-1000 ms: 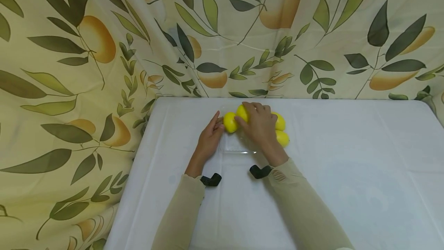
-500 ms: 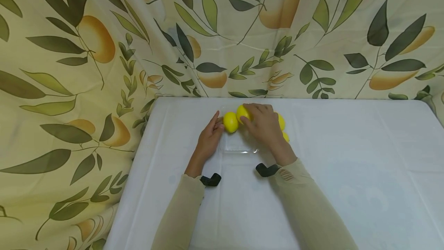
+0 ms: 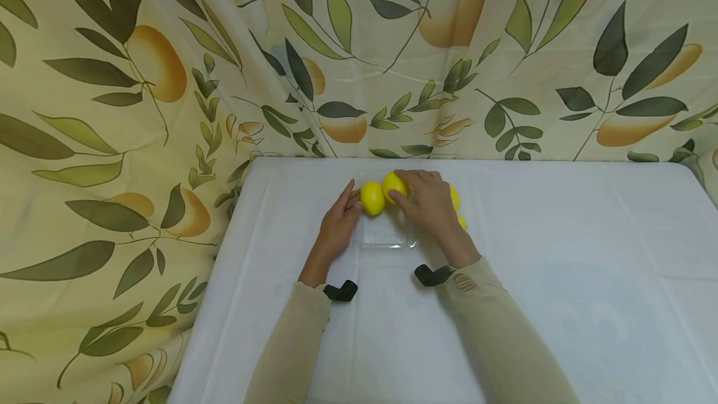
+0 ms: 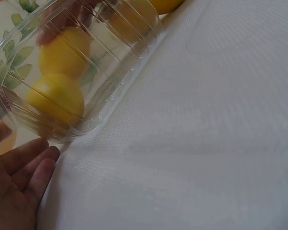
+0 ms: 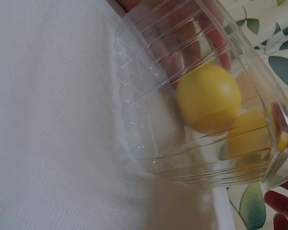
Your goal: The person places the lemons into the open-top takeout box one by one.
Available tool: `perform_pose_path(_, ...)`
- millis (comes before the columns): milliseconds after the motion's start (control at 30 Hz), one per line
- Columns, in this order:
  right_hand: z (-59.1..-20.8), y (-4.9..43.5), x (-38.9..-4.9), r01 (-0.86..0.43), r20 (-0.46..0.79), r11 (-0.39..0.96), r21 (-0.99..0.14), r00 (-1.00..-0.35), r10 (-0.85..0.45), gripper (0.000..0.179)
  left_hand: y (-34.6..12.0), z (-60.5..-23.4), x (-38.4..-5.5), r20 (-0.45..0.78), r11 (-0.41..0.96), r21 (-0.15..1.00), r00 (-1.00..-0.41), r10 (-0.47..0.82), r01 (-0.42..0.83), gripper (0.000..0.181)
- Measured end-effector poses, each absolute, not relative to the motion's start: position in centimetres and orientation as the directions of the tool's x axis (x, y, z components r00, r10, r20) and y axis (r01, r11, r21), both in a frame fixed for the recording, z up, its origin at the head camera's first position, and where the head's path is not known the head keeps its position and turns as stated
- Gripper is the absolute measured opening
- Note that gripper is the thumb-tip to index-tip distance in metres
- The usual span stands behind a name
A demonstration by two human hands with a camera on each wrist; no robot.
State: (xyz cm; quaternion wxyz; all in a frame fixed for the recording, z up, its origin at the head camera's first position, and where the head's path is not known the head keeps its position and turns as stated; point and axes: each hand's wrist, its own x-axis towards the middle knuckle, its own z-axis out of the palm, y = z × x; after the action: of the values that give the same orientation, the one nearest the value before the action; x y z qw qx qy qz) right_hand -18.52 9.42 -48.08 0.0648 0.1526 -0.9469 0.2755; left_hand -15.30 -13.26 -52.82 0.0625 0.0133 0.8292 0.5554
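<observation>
A clear plastic box (image 3: 387, 235) stands near the far edge of the white table. Inside it, at the left wall, sits a yellow lemon (image 3: 373, 198). My right hand (image 3: 429, 201) reaches over the box and grips a second lemon (image 3: 394, 187) beside the first, thumb in front. Through the plastic in the right wrist view, that gripped lemon (image 5: 209, 98) shows below the fingers. My left hand (image 3: 339, 223) rests against the box's left side, its fingers fairly straight. More lemons (image 3: 455, 197) lie right of the box, partly hidden by my right hand.
A white cloth (image 3: 550, 285) covers the table. Behind and to the left hangs a leaf-and-fruit patterned curtain (image 3: 336, 80). Black camera mounts (image 3: 342, 292) stick out at both wrists.
My right hand and forearm have shifted slightly right, showing more of the gripped lemon and covering more of the lemons at the right. During the last half second almost nothing moves. My left hand stays put.
</observation>
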Motion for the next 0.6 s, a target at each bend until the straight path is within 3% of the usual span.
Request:
perform_pose_path(400, -48.20, 9.71, -18.64, -0.351, 0.227, 0.772, -0.530, -0.936, -0.270, 0.054, -13.24, -52.74, -15.31, -0.091, 0.372, 0.927, -0.992, 0.085, -0.053, 0.057)
perform_pose_path(600, -48.19, 9.86, -18.64, -0.388, 0.246, 0.779, -0.493, -0.921, -0.302, 0.055, -13.23, -52.70, -15.24, -0.100, 0.375, 0.925, -0.992, 0.081, -0.063, 0.056)
